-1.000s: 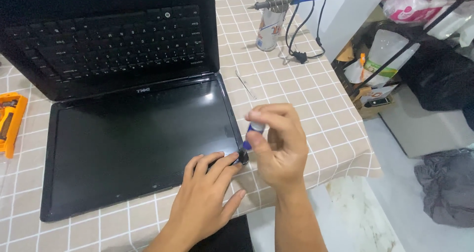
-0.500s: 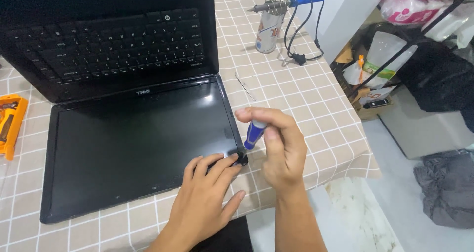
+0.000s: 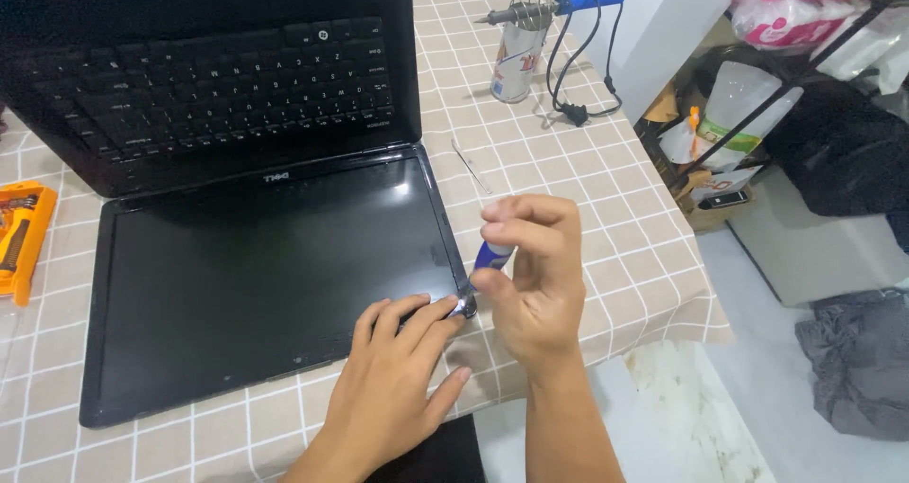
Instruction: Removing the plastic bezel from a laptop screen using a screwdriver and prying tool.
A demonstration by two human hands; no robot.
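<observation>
A black laptop [image 3: 265, 256] lies opened flat on a checked tablecloth, its dark screen nearest me. My left hand [image 3: 398, 369] rests flat on the screen's lower right corner, fingertips at the bezel. My right hand [image 3: 535, 275] grips a small blue-handled screwdriver [image 3: 490, 254], held nearly upright with its tip at that same corner of the screen frame. The thumb and fingers wrap the handle, hiding most of it.
An orange tool case [image 3: 24, 237] lies at the table's left edge. A soldering iron [image 3: 549, 5] rests in a wire stand on a can [image 3: 516, 62], its cord trailing beside. Thin tweezers [image 3: 471, 166] lie on the tablecloth [image 3: 606, 246]. Bags and clutter fill the floor to the right.
My right hand has shifted its fingers on the screwdriver handle, as if turning it, while the tip stays at the screen corner. My left hand has stayed put.
</observation>
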